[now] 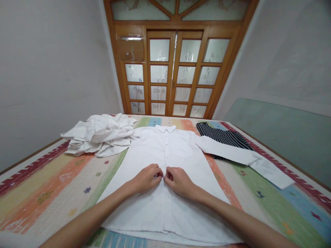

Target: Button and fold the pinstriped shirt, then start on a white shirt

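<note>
A white button-up shirt (pixel 186 148) lies flat, front side up, its collar at the far end. One sleeve stretches out to the right; the left sleeve reaches toward a heap of white cloth. My left hand (pixel 150 177) and my right hand (pixel 178 181) meet over the button strip at mid-shirt. The fingers of both hands are curled in a pinch at the strip's edge. Whether they hold a button or only the fabric is too small to make out.
Crumpled white clothes (pixel 103 132) are heaped at the far left. A black-and-white striped folded garment (pixel 223 136) lies at the right, partly under the sleeve. The colourful patterned bed cover (pixel 82 186) spreads beneath everything. A green headboard-like panel (pixel 281 134) and wooden glass doors (pixel 173 72) stand beyond.
</note>
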Demonstrator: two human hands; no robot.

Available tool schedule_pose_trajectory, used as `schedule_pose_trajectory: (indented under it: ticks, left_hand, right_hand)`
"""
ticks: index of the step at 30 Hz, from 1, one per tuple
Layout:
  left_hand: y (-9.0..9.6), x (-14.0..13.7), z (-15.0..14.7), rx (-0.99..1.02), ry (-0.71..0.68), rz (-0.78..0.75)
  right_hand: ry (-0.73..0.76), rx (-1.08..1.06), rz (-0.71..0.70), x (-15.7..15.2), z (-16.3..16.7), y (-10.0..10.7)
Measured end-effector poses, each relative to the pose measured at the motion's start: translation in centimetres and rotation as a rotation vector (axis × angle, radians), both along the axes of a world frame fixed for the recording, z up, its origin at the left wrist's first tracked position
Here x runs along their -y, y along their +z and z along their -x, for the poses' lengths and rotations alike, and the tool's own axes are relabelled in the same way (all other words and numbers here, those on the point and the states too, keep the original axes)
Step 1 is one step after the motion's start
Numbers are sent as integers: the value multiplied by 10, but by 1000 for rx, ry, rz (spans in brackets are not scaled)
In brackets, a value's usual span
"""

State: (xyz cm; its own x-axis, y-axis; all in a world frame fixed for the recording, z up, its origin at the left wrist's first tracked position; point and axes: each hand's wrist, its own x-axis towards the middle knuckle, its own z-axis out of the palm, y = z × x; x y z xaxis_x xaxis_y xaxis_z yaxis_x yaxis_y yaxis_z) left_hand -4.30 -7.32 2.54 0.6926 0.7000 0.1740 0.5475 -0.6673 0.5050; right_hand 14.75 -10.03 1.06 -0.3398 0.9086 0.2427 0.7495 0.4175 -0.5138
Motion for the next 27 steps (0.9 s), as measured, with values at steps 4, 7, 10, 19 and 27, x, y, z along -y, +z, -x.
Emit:
schedule_pose_trajectory:
  ticks: [4, 7, 10, 19, 27]
  left_hand:
    - [0, 1, -6, -3, 22, -7]
    - [1, 1, -13, -4, 40, 4]
    - [2, 1, -19, -8, 55, 25]
    - [9, -3, -29, 3, 101, 134]
    - [14, -6, -30, 99, 179, 497]
  right_hand:
    - [-33, -216, 58, -6, -7, -2]
    - [-21, -367, 137, -6, -14, -4]
    - [-23, -481, 213, -4, -19, -9]
    - [-15, -587, 229, 0, -18, -13]
    - [-22, -588, 209, 0, -19, -17]
